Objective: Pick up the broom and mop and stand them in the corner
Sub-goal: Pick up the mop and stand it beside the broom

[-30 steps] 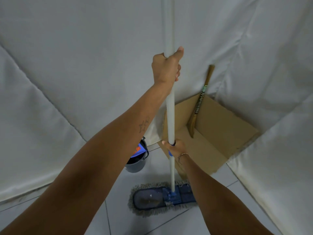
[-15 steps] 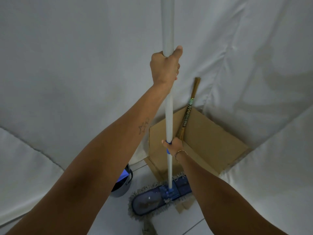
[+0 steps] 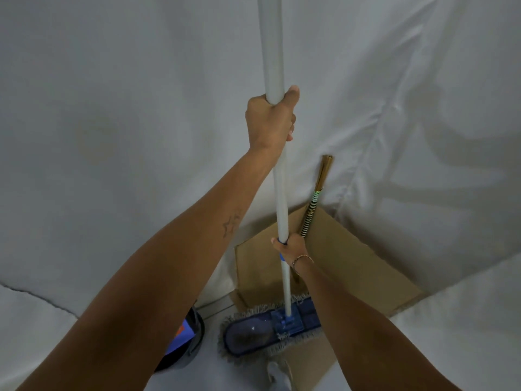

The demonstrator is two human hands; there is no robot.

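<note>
Mop (image 3: pixel 277 170) upright (head floorward)

The mop (image 3: pixel 277 193) has a white pole and a blue flat head fringed grey. The broom handle (image 3: pixel 311 210) is golden brown with black-and-pale stripes. Brown cardboard (image 3: pixel 352 266) stands against white fabric (image 3: pixel 112 108).

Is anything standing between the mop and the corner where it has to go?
Yes. A cardboard sheet lies in the corner with the broom leaning there already. The mop, held by the left hand and right hand, has its head partly on the cardboard.
</note>
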